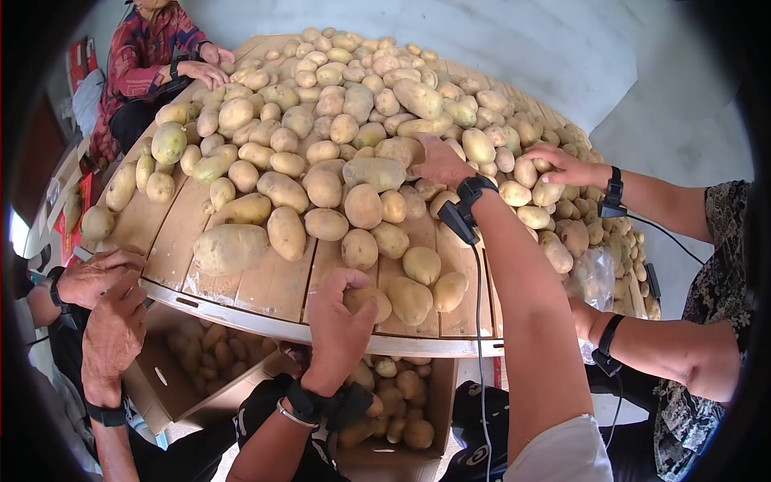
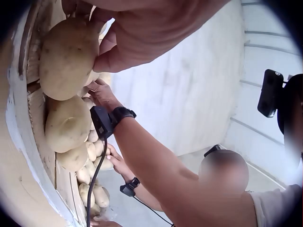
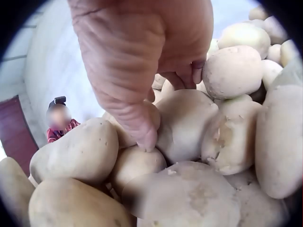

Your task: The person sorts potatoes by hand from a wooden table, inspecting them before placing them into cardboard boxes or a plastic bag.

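Brown potatoes (image 1: 281, 189) cover much of a slatted wooden table (image 1: 173, 241), heaped toward the far side and thinning to loose single ones near the pale rim (image 1: 401, 346). At this near edge, the wearer's left hand (image 1: 333, 329) holds one rounded potato (image 2: 66, 59), its grip narrow, thumb and fingertips set on the skin, probably because a smooth, curved thing would roll if pressed from one side only. The right hand (image 1: 442, 163) reaches palm down into the middle of the heap, thumb and fingers parted among several potatoes; whether that grip has closed on one cannot be told. The heaped potatoes lean on one another, which likely keeps the upper ones from sliding. Below the table, an open cardboard box (image 1: 148, 377) and a second box (image 1: 444, 402) hold more potatoes, seemingly placed there to be within easy reach. At the right, another person's hand (image 1: 562, 167) touches the heap near a clear plastic bag (image 1: 594, 277); across the table sits a person in a red patterned shirt (image 1: 132, 60). No brand, label or writing is legible.
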`<move>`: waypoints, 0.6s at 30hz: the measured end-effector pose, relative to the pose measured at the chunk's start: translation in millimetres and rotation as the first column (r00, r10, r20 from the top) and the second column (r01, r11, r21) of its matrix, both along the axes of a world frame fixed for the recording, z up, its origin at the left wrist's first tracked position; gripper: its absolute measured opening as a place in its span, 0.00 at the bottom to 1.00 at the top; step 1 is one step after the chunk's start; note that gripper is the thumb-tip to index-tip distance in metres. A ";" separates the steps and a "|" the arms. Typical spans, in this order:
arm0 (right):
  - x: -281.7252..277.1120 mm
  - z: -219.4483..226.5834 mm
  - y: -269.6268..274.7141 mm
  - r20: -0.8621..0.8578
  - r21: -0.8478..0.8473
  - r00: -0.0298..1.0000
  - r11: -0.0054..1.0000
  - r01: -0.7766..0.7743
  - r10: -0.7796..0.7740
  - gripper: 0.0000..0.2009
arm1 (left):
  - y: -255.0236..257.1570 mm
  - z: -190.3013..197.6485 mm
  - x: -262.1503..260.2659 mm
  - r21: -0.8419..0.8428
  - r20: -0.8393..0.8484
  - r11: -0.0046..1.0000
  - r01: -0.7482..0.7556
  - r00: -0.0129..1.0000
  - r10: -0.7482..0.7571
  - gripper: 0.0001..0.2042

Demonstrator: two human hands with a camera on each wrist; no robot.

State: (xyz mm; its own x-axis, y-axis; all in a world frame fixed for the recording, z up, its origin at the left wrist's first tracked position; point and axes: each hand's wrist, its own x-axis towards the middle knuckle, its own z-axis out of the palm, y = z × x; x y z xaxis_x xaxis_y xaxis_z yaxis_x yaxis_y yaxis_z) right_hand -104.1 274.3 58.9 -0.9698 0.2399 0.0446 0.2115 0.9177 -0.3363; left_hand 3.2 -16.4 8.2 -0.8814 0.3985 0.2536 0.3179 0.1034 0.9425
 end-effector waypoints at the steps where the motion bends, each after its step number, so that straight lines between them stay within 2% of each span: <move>1: -6.5 -0.5 -1.0 0.028 0.032 0.998 0.998 -0.050 0.049 0.38 | -0.2 -1.5 -0.9 -0.021 0.068 1.000 0.012 0.998 -0.011 0.09; 2: -15.4 1.3 -0.8 0.026 0.028 0.998 0.998 -0.051 0.050 0.38 | -1.8 0.3 -3.0 -0.026 0.067 1.000 0.011 0.998 -0.009 0.09; 4: -21.7 12.4 1.1 0.195 0.072 0.981 0.997 -0.030 0.016 0.44 | -2.8 5.8 0.0 -0.055 0.148 0.995 0.086 0.986 -0.077 0.10; 5: -18.9 17.1 2.0 0.282 0.106 0.959 0.992 -0.073 0.040 0.47 | -2.4 4.9 1.4 -0.055 0.149 0.994 0.098 0.985 -0.089 0.10; 6: -17.7 13.5 0.0 0.278 0.106 0.960 0.992 -0.062 0.030 0.47 | -3.9 4.0 2.5 -0.082 0.114 0.992 0.100 0.989 -0.091 0.11; 8: -20.5 5.7 -5.6 0.297 0.246 0.953 0.969 -0.017 -0.058 0.48 | -1.3 4.9 3.5 -0.089 0.063 0.990 0.113 0.992 -0.108 0.12; 9: -28.8 -6.4 5.1 0.300 0.199 0.952 0.980 0.005 -0.066 0.50 | -0.1 4.7 6.2 -0.104 0.025 0.990 0.099 0.995 -0.097 0.13; 10: -32.7 -18.5 16.7 0.222 0.131 0.975 0.991 -0.031 0.001 0.50 | -1.9 4.1 9.5 -0.126 -0.012 0.988 0.087 0.996 -0.090 0.14; 11: -35.8 -24.4 21.2 0.182 0.074 0.983 0.997 -0.015 0.002 0.47 | -5.3 4.5 11.7 -0.119 -0.021 0.985 0.124 0.992 -0.128 0.14; 12: -27.5 -15.0 8.6 0.162 0.089 0.986 0.996 0.013 -0.027 0.44 | -3.8 6.2 12.6 -0.147 -0.056 0.980 0.130 0.989 -0.140 0.15; 13: -21.6 -22.0 4.2 0.002 0.200 1.000 0.980 0.005 -0.005 0.35 | 2.6 7.3 13.2 -0.159 -0.097 0.979 0.130 0.984 -0.147 0.17; 14: -18.8 -20.9 1.1 0.017 0.200 1.000 0.980 0.002 -0.005 0.35 | 4.0 4.4 16.0 -0.134 -0.111 0.975 0.176 0.975 -0.191 0.17; 15: -11.3 -19.6 -7.7 -0.047 0.159 0.998 0.986 0.051 -0.044 0.34 | 2.3 -0.3 15.3 -0.162 -0.137 0.975 0.153 0.975 -0.176 0.17; 16: -22.1 -31.4 -4.6 -0.050 0.176 0.998 0.983 0.047 -0.039 0.41 | 4.3 -1.5 10.7 -0.177 -0.171 0.978 0.114 0.975 -0.145 0.18; 17: -19.1 -24.1 -11.1 -0.046 0.186 0.998 0.981 0.050 -0.042 0.40 | 6.4 1.8 9.1 -0.143 -0.189 0.980 0.136 0.968 -0.162 0.18; 18: -12.4 -17.6 -15.4 -0.039 0.196 0.998 0.979 0.054 -0.047 0.39 | 7.1 6.2 8.7 -0.199 -0.149 0.972 0.126 0.976 -0.157 0.19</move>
State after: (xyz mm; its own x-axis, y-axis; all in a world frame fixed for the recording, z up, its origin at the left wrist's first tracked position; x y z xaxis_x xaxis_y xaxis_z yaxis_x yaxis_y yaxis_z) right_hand -116.6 258.9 41.3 -0.9538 0.2718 0.1283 0.2509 0.9551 -0.1578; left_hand 11.9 -9.3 14.4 -0.7657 0.5704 0.2973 0.4891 0.2161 0.8450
